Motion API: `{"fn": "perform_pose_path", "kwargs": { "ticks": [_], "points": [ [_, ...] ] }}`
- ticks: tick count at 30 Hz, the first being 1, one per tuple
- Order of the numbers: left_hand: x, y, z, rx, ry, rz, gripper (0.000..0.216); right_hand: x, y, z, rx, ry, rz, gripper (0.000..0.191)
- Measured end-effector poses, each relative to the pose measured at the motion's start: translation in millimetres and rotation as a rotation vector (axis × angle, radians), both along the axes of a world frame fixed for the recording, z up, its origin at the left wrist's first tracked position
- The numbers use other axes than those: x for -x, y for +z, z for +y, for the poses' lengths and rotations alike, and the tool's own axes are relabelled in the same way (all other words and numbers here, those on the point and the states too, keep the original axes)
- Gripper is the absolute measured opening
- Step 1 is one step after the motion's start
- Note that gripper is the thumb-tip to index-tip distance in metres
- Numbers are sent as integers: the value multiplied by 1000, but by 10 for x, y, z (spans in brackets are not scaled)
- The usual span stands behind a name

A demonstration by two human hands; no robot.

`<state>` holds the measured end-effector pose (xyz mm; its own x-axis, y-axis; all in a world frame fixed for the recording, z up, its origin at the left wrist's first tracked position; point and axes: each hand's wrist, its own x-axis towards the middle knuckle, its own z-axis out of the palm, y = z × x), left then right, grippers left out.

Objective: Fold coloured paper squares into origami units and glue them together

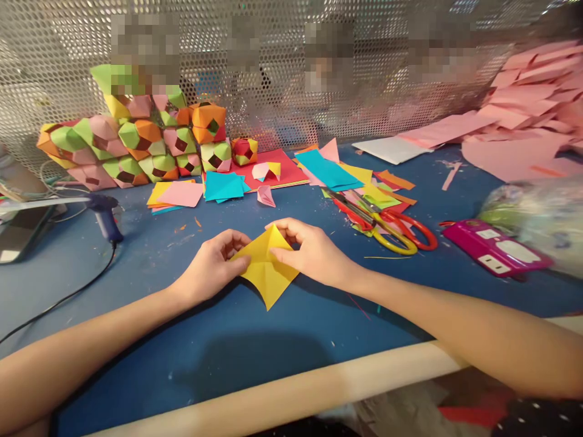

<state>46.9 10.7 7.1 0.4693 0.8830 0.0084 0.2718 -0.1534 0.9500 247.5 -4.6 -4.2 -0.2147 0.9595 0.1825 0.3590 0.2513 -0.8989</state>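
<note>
Fingers (291, 230) pinch yellow paper (268, 282); long axis runs near-far, tip nearward.

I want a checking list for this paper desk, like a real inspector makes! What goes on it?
Surface: blue table, with small paper scraps scattered on it.
Job's things: yellow paper, folded, lying on the table.
Clutter: scissors, pink case, coloured sheets, pink paper pile, paper cubes stacked at back left.
Hands: left hand and right hand both pinch the yellow paper's upper part.
Cables: black cable runs from the glue gun off the left edge.
Surroundings: perforated metal screen behind the table.
</note>
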Motion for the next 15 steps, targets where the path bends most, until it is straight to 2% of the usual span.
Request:
{"fn": "perform_pose_path", "kwargs": {
  "ticks": [4, 7, 11, 15],
  "points": [
    [-2, 23, -12, -28, 43, 57, 15, 2, -16, 14, 0, 33, 37, 31],
    [6, 16, 4, -32, 120, 4, 18, 0, -13, 31, 57, 76, 127, 26],
    [9, -19, 24, 56, 149, -135, 25, 3, -7, 50, 113, 83, 198, 24],
    [8, -40, 20, 145, 109, -141, 21, -5, 4, 61, 104, 80, 220, 26]
  ]
}}
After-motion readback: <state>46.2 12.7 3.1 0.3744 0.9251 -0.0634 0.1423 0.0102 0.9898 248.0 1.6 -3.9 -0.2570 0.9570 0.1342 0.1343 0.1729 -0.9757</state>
